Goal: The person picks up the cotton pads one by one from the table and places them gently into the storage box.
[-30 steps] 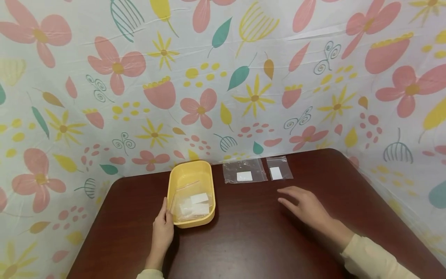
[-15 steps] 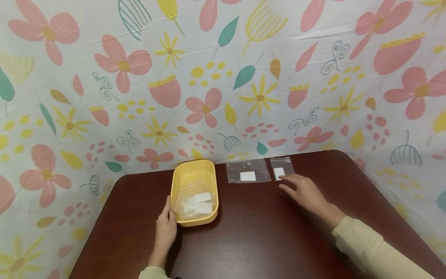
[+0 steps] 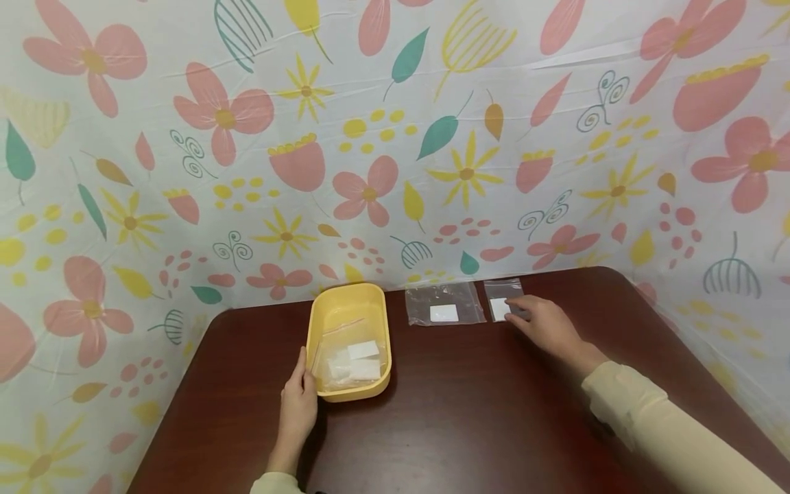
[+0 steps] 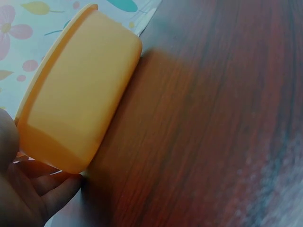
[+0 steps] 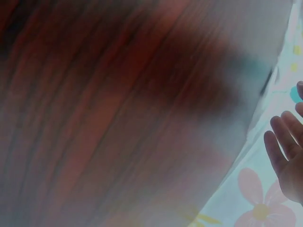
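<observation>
A yellow plastic bin [image 3: 313, 322] stands on the table. Inside it lie clear zip bags [image 3: 336, 336] with white cards. My left hand [image 3: 297, 406] grips the bin's near left side; in the left wrist view the thumb is by the rim and the fingers [image 4: 64, 191] reach round the lower edge. Farther right, a small zip bag [image 3: 503, 287] with a white card lies flat. My right hand [image 3: 549, 328] is over its right part, fingertips at the card; whether they touch it I cannot tell. In the right wrist view, the right hand's fingers [image 5: 284, 135] look extended and spread.
A larger clear zip bag [image 3: 426, 298] with a white card lies between the bin and the small bag. The dark brown table [image 3: 457, 412] meets a flower-printed curtain [image 3: 395, 158] along the back, with more curtain on both sides.
The right hand has moved forward to the small zip bag, its fingertips coming over the card. The left hand keeps its grip on the bin. The head view has shifted slightly.
</observation>
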A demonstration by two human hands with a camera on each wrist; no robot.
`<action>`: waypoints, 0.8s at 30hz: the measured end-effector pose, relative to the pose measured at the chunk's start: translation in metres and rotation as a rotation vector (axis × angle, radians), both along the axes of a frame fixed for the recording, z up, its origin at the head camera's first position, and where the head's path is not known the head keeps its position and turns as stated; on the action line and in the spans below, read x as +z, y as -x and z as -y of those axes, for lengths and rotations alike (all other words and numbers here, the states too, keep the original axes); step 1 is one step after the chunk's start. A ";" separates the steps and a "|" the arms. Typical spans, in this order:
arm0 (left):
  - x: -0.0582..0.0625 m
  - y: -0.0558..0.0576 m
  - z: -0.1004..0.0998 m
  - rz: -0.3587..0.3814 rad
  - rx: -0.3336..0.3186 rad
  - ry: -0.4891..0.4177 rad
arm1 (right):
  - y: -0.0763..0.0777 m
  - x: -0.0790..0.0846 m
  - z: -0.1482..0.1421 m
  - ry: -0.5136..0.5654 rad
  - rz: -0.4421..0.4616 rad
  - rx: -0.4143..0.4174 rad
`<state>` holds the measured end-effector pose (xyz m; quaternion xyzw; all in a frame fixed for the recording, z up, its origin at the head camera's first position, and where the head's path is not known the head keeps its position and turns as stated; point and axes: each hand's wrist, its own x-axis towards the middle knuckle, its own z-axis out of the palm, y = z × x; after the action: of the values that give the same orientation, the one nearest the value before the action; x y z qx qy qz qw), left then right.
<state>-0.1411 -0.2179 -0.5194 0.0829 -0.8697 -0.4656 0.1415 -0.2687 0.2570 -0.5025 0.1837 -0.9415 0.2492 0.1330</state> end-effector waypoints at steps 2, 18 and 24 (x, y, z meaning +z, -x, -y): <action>0.000 0.000 0.000 0.000 -0.002 -0.002 | 0.001 -0.001 -0.002 -0.003 0.007 -0.005; 0.000 0.001 0.001 -0.014 -0.001 -0.018 | 0.009 -0.001 -0.002 -0.072 0.045 0.018; -0.001 0.001 0.000 -0.012 0.000 -0.012 | 0.010 -0.007 0.000 -0.131 0.092 0.019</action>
<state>-0.1416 -0.2180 -0.5204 0.0810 -0.8658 -0.4715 0.1464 -0.2787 0.2568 -0.5100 0.1894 -0.9591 0.1967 0.0747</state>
